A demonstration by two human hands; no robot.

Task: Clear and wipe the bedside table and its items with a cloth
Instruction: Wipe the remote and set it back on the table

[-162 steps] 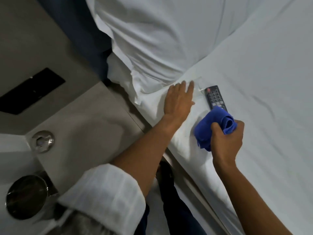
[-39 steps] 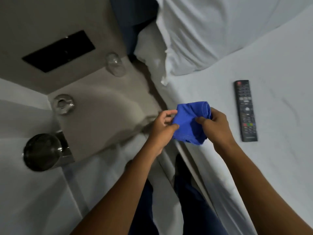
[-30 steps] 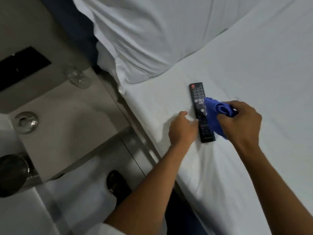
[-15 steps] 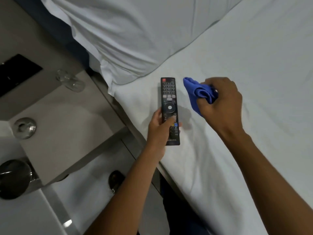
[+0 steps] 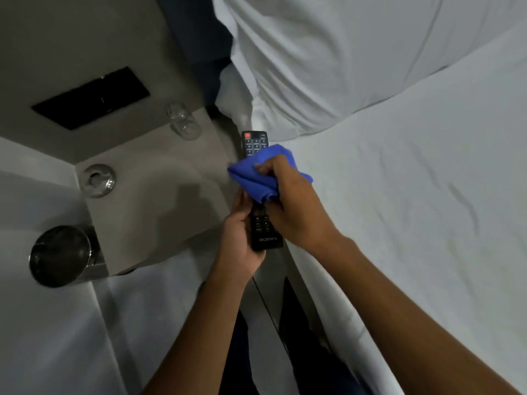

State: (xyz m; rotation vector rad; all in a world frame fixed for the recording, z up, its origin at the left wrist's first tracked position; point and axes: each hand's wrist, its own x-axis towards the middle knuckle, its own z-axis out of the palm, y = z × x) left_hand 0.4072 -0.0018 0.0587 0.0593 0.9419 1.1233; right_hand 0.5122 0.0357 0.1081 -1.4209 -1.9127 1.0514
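The left hand (image 5: pixel 242 238) grips the lower end of the remote (image 5: pixel 262 223), lifted between desk (image 5: pixel 148 201) and bed (image 5: pixel 399 195); the right hand (image 5: pixel 293 206) is closed on the blue cloth (image 5: pixel 256 178), pressing it onto the buttons. Wiping the remote seems under way; next likely its back, then the desk

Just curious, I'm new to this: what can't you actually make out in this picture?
Head view:
- Remote: middle buttons hidden by cloth and right hand.
- Remote's keypad labels: too small.
- Left hand: fingertips behind the remote.
- Glass: blurred; contents unclear.
- Pillow: cut off at top edge.
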